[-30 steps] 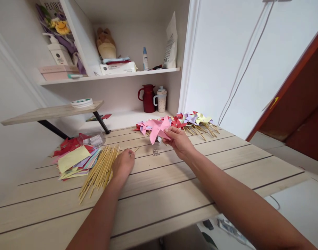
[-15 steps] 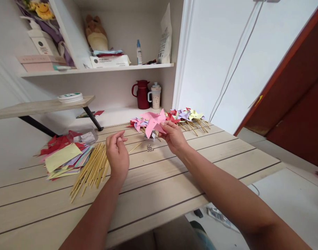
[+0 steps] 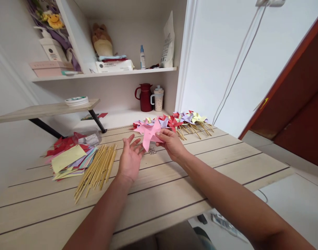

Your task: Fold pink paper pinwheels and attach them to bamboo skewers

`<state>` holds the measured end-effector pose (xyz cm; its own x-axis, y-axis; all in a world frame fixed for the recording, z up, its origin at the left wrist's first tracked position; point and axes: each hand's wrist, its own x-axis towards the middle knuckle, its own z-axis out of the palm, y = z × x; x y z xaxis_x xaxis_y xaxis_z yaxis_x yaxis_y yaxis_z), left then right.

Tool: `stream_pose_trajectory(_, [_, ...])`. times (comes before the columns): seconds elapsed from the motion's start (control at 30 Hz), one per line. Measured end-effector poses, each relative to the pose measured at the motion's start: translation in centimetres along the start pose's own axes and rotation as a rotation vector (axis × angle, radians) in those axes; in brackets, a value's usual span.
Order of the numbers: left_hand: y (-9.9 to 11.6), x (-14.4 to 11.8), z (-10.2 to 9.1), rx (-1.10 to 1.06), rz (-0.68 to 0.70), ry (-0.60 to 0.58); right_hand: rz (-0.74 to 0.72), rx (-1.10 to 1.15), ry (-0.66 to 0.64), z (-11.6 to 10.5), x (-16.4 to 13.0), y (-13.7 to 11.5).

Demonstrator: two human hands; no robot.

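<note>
Pink paper pinwheel was held just above the wooden table, w/ the right hand pinching its right edge btwn thumb & fingers. Left hand was right beside it, palm up, fingers spread & open; whether it held a stick couldn't be told. Small metal bits lay under the pinwheel. Bamboo sticks & a stack of coloured paper sat to the left; finished pinwheels lay behind.

small metal bits too tiny to identify, shelf labels unreadable
</note>
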<state>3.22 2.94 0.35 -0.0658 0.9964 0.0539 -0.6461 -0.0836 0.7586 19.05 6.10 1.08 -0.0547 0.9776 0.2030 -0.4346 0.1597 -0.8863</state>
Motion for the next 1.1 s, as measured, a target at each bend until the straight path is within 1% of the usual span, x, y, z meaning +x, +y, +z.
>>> stream_pose_trajectory(0.07, [0.2, -0.3, 0.4, -0.021, -0.023, -0.048, 0.005, -0.061, -0.057, 0.0, -0.1, 0.6])
stream_pose_trajectory(0.13, [0.1, -0.4, 0.6, -0.022, -0.047, -0.098, 0.012, -0.176, -0.153, 0.1, -0.2, 1.0])
stream_pose_trajectory(0.17, [0.0, -0.4, 0.6, -0.008, -0.047, -0.080, 0.002, -0.260, -0.199, 0.2, -0.3, 1.0])
stream_pose_trajectory(0.2, [-0.2, -0.3, 0.5, 0.018, -0.028, -0.034, -0.025, -0.361, -0.240, 0.3, -0.4, 0.7])
stream_pose_trajectory(0.23, [-0.3, -0.1, 0.3, 0.042, -0.010, 0.020, -0.087, -0.472, -0.256, 0.3, -0.7, 0.2])
stream_pose_trajectory(0.27, [-0.4, 0.0, 0.1, 0.057, -0.003, 0.076, -0.185, -0.573, -0.211, 0.4, -1.1, -0.6])
stream_pose_trajectory(0.3, [-0.4, 0.3, -0.2, 0.068, -0.013, 0.114, -0.301, -0.631, -0.128, 0.4, -1.7, -1.5])
stream_pose_trajectory(0.33, [-0.4, 0.5, -0.5, 0.065, -0.010, 0.144, -0.401, -0.635, -0.046, 0.4, -2.5, -2.6])
stream_pose_trajectory(0.37, [-0.2, 0.7, -0.7, 0.056, -0.012, 0.166, -0.460, -0.594, 0.007, 0.2, -3.7, -3.7])
stream_pose_trajectory(0.4, [0.0, 0.8, -0.9, 0.041, -0.015, 0.183, -0.477, -0.521, 0.014, 0.0, -5.2, -4.7])
stream_pose_trajectory(0.43, [0.2, 1.0, -1.1, 0.023, -0.014, 0.200, -0.430, -0.462, -0.068, -0.3, -7.0, -5.5])
stream_pose_trajectory(0.47, [0.5, 1.0, -1.2, 0.006, -0.012, 0.216, -0.315, -0.440, -0.241, -0.8, -9.0, -6.0])
stream_pose_trajectory(0.53, [0.9, 1.0, -1.2, -0.019, -0.001, 0.244, 0.035, -0.516, -0.713, -2.1, -13.3, -5.9])
stream_pose_trajectory(0.57, [1.0, 1.0, -1.2, -0.028, 0.010, 0.254, 0.141, -0.618, -0.867, -2.9, -15.4, -5.2])
stream_pose_trajectory(0.6, [1.1, 0.9, -1.1, -0.034, 0.022, 0.259, 0.158, -0.768, -0.917, -3.9, -17.3, -4.2])
stream_pose_trajectory(0.63, [1.2, 0.8, -1.0, -0.038, 0.033, 0.260, 0.089, -0.943, -0.849, -4.9, -19.1, -2.8])
stream_pose_trajectory(0.67, [1.2, 0.7, -0.9, -0.040, 0.045, 0.259, 0.048, -1.081, -0.740, -6.1, -20.6, -1.3])
stream_pose_trajectory(0.7, [1.3, 0.6, -0.9, -0.041, 0.057, 0.257, 0.047, -1.150, -0.627, -7.2, -22.0, 0.3])
stream_pose_trajectory(0.77, [1.2, 0.5, -0.9, -0.038, 0.066, 0.257, 0.064, -1.183, -0.488, -9.4, -24.4, 3.9])
stream_pose_trajectory(0.8, [1.2, 0.5, -0.9, -0.033, 0.062, 0.265, 0.049, -1.231, -0.463, -10.4, -25.4, 5.8])
stream_pose_trajectory(0.87, [1.1, 0.4, -1.0, -0.024, 0.047, 0.293, -0.021, -1.359, -0.523, -11.9, -27.0, 9.6])
stream_pose_trajectory(0.9, [1.1, 0.4, -1.1, -0.026, 0.042, 0.319, -0.077, -1.421, -0.566, -12.5, -27.6, 11.4])
stream_pose_trajectory(0.97, [1.1, 0.3, -1.1, -0.054, 0.031, 0.398, -0.224, -1.542, -0.534, -13.3, -28.4, 14.7])
stream_pose_trajectory(1.03, [1.1, 0.2, -1.0, -0.089, 0.018, 0.481, -0.420, -1.562, -0.500, -13.7, -28.5, 17.1])
stream_pose_trajectory(1.07, [1.2, 0.1, -1.0, -0.100, 0.009, 0.512, -0.465, -1.557, -0.497, -13.8, -28.4, 17.9])
stream_pose_trajectory(1.1, [1.3, 0.0, -0.9, -0.105, 0.001, 0.532, -0.449, -1.571, -0.490, -13.8, -28.1, 18.4])
